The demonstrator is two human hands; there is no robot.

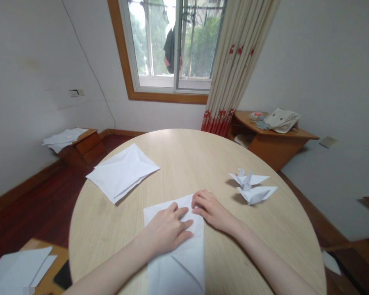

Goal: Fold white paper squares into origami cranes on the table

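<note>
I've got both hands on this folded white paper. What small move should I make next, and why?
Probably press your right hand along the top fold to sharpen the crease, because your left hand already pins the white paper against the round wooden table, and that fold looks soft.

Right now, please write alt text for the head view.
The left hand and right hand rest on a folded white sheet on a round wooden table, with two paper cranes to the right and another folded sheet to the left.
</note>
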